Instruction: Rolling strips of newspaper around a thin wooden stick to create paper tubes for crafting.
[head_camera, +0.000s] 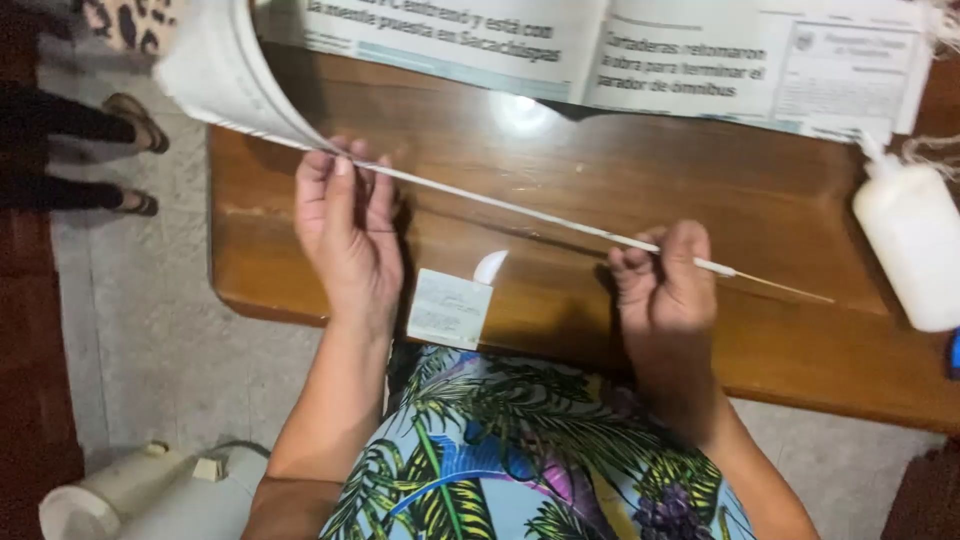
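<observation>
While a sheet of newsprint is being wound into a thin tube, the left hand (345, 225) is lying palm-down over the rolled part, its fingers (352, 185) held together and pressing on the paper tube (520, 212) where the tube meets the loose sheet (215, 75) still curling up toward 11 o'clock. The right hand (665, 280) is sitting at about 4 o'clock from the left one, its fingers (685, 245) closed around the tube near its narrow end. A thin wooden stick (785, 288) is poking out of that end, pointing toward 4 o'clock. The tube is running on a slant over the wooden desk (560, 150), from the left hand down to the right, just above the desk top (whether it is touching the wood cannot be told).

A small piece of paper (450, 308) is lying at the desk's near edge, between the two hands. An open newspaper (620, 55) is spreading along the far side of the desk at 12 o'clock. A white squeeze bottle (908, 245) is standing at 3 o'clock, well apart from the right hand. Someone else's sandalled feet (135, 125) are resting on the floor at 10 o'clock. A pale plastic appliance (150, 495) is sitting on the floor at 8 o'clock.
</observation>
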